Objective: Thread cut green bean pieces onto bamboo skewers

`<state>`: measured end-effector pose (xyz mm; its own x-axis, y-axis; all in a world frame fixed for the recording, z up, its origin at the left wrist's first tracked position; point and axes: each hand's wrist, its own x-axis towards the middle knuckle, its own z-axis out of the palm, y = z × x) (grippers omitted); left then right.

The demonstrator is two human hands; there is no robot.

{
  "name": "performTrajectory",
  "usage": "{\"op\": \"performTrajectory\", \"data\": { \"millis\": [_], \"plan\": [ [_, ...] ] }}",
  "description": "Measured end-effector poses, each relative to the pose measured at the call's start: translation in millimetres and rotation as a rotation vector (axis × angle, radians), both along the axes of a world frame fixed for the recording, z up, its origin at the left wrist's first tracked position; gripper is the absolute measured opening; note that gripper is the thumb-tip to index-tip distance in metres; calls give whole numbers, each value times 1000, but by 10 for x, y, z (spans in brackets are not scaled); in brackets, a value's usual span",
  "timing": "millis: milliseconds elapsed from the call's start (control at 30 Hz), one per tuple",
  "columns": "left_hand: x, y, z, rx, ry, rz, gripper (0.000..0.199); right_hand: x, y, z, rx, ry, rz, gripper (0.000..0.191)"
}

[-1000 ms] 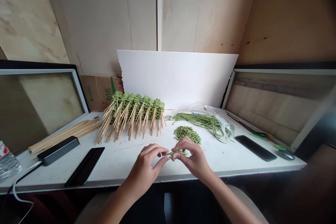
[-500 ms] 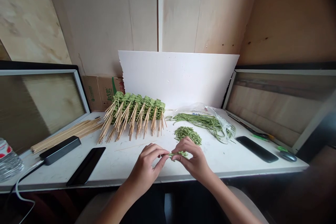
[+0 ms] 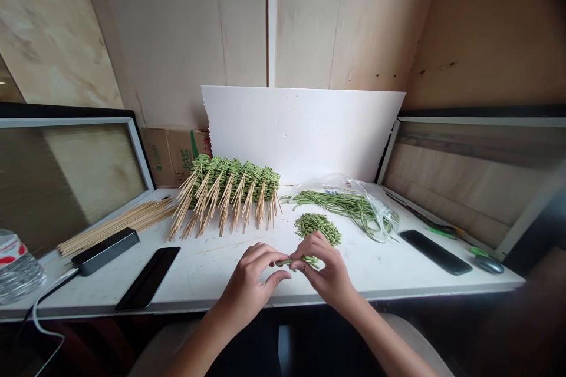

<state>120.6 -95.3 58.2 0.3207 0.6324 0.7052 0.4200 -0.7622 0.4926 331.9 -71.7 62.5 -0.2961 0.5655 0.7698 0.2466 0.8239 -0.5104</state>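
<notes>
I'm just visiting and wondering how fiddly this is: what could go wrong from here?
The small green bean piece could slip, as the right hand seems to pinch it only by the fingertips, with the left thumb held apart from it. That hand is also close to the heap of cut pieces and might scatter some. The black slab reaches the table's front edge, so a bumped elbow might knock it off.

Held bean piece point(image 3: 283, 262): was slim, green, nearly level.
Cut beans point(image 3: 316, 225): lay heaped loosely in short pieces on the counter point(image 3: 375, 277).
Skewered beans point(image 3: 241, 177): sat stacked in green rows, sticks point(image 3: 224, 206) slanting forward.
Long beans point(image 3: 329, 201): lay bunched, partly under clear plastic point(image 3: 378, 206).
</notes>
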Motion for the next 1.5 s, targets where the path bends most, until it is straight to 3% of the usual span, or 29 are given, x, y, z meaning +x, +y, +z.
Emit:
{"op": "performTrajectory", "data": {
  "millis": [267,433,633,867,1000,1100,1200,1367,1500],
  "plan": [
    [1,-15,25,-96,-33,-61,12,-21,-15,-9,-19,2,19,6],
    [-5,22,5,-39,-19,-62,9,-31,-34,-7,-7,-21,43,11],
    [38,47,-66,36,-14,-26,25,-46,-43,-43,-29,-49,63,11],
    [83,88,-133,-415,-274,-147,22,-68,33,-187,-299,100,161,15],
    [98,146,-194,-620,-381,-237,34,-97,86,-290,-436,181,180,18],
    [92,200,-269,-713,-505,-247,38,-76,151,-324,-528,277,218,24],
    [64,252,-324,-831,-689,-248,40,-11,242,-339,-581,382,155,28],
    [55,278,-338,-1005,-795,-298,39,9,302,-413,-597,260,66,27],
    [83,280,-367,-958,-780,-273,33,-59,250,-418,-568,203,20,27]
  ]
}}
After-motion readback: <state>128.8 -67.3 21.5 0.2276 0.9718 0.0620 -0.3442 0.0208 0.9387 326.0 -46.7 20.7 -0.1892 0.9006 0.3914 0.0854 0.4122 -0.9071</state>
